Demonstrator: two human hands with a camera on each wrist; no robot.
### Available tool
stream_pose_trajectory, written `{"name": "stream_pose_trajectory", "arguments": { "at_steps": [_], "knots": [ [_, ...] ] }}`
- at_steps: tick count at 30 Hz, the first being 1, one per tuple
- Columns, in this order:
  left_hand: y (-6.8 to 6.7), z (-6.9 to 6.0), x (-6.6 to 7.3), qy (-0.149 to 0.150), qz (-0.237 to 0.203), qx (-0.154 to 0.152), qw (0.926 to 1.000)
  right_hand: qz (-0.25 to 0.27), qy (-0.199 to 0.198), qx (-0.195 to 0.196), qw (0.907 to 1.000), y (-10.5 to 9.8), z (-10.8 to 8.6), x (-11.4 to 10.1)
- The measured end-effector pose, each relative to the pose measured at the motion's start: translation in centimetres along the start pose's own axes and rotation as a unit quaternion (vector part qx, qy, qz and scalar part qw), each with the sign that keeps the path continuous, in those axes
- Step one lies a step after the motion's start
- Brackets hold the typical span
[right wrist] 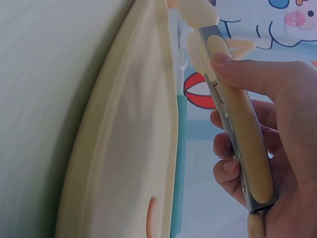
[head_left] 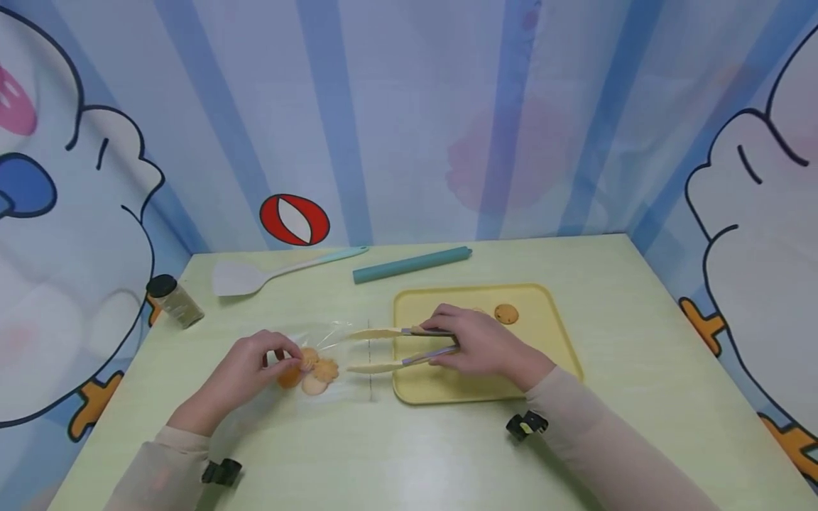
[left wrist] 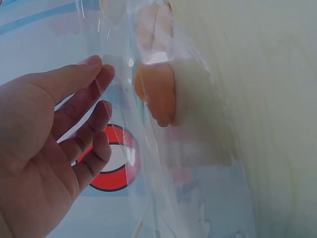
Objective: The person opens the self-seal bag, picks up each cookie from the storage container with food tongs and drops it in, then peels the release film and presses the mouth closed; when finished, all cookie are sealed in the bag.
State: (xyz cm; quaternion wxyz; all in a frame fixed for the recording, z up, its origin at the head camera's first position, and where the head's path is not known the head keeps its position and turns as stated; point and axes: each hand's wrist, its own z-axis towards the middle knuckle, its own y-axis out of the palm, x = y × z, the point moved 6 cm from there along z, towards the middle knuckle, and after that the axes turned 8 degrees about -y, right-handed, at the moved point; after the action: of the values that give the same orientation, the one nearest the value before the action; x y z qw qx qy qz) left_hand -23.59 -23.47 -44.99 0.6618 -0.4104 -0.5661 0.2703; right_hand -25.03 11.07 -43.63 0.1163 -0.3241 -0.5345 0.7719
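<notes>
Pale table (head_left: pixel 441 461), tongs (head_left: pixel 377 367) in right hand (head_left: pixel 483 342).

We see the desk (head_left: pixel 422 454) brightly and evenly lit, with a pale sheen at the near side, midway between its left and right edges. Faint, soft-edged shadows lie beside both sleeves (head_left: pixel 162 465). White glints streak the clear bag (head_left: pixel 350 383). Our wrist views are dimmer and hazier; in the right one, a dark, blurred shadow follows the tray (right wrist: pixel 84 173).
</notes>
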Motion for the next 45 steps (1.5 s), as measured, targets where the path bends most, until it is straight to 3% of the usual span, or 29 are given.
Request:
{"name": "stream_pose_trajectory", "arguments": {
  "at_steps": [9, 14, 18, 23, 30, 45],
  "knots": [
    [0.2, -0.1, -0.2, -0.011, 0.002, -0.011, 0.9999, 0.006, 0.03, 0.041, 0.9987, -2.2, -3.6, 2.7],
    [0.3, -0.1, -0.1, -0.015, 0.004, -0.013, 0.9998, -0.006, 0.045, 0.083, 0.9955, -3.7, -5.7, 4.5],
    [0.4, -0.2, -0.1, -0.011, 0.003, -0.009, 0.9999, -0.026, 0.063, 0.094, 0.9933, -4.6, -7.3, 5.8],
    [0.4, -0.2, 0.0, 0.002, -0.002, -0.003, 1.0, -0.049, 0.085, 0.081, 0.9919, -5.2, -9.3, 7.2],
    [0.4, -0.1, -0.1, -0.006, 0.001, -0.009, 0.9999, -0.067, 0.113, 0.055, 0.9898, -5.8, -11.2, 8.8],
    [0.5, -0.1, -0.2, -0.001, -0.003, -0.01, 0.9999, -0.05, 0.14, 0.017, 0.9887, -7.3, -12.0, 10.4]
  ]
}}
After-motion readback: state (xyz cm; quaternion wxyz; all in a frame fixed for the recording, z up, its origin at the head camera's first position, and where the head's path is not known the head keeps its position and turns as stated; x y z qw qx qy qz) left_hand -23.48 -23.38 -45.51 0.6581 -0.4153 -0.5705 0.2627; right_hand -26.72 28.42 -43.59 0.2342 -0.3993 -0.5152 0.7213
